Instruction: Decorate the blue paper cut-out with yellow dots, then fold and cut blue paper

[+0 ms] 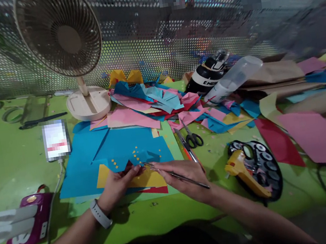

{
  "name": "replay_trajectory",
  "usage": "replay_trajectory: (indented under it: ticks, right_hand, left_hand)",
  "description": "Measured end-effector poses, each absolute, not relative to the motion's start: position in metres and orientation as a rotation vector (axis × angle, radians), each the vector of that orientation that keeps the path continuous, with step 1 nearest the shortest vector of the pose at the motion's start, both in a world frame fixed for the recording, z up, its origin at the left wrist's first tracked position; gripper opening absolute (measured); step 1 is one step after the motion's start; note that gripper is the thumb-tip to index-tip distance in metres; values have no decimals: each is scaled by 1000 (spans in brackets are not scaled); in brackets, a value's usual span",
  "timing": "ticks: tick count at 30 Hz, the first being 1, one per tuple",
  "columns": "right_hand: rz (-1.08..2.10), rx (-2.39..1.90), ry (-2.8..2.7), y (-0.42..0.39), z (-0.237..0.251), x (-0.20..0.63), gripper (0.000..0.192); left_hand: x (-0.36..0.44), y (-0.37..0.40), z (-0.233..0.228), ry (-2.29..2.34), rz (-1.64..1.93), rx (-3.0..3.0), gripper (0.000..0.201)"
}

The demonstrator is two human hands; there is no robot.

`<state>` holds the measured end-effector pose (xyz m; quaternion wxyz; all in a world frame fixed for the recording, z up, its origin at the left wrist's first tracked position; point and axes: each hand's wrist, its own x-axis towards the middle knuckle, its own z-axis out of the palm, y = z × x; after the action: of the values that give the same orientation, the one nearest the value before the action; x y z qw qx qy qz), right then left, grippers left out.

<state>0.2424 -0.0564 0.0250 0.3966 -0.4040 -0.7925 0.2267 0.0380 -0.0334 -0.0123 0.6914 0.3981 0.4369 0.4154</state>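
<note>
My right hand (185,175) is closed in a pen grip around a thin dark pen-like tool (189,181). Its tip reaches toward the fingertips of my left hand (119,184), which pinch what looks like a small dark paper piece (129,165); its shape is partly hidden. Both hands are over a yellow paper sheet (104,176), lying on blue paper (78,166). Tiny yellow paper bits (137,152) are scattered on the blue beyond my fingers. Edges of red paper (154,190) and light green paper (125,200) show underneath.
Scissors (194,138) and a cutter knife (188,148) lie right of the sheets. Farther right, a yellow tape dispenser (245,171) rests on a black palette-like tray (275,175). A fan (87,104), coloured scraps (147,100), bottles (208,75), a phone (56,139) and plugged adapters (22,222) surround.
</note>
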Motion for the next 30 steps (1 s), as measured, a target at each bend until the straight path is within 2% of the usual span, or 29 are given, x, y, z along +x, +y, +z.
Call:
replay_trajectory:
  ticks: [16,30]
  right_hand:
    - [497,-1016,-2106,-58,27,244,24]
    - [571,-1150,-2057,-60,24,244,28]
  left_hand:
    - [38,-33,-12,929,958,862,23]
    - [37,-34,-8,984,917,894,24]
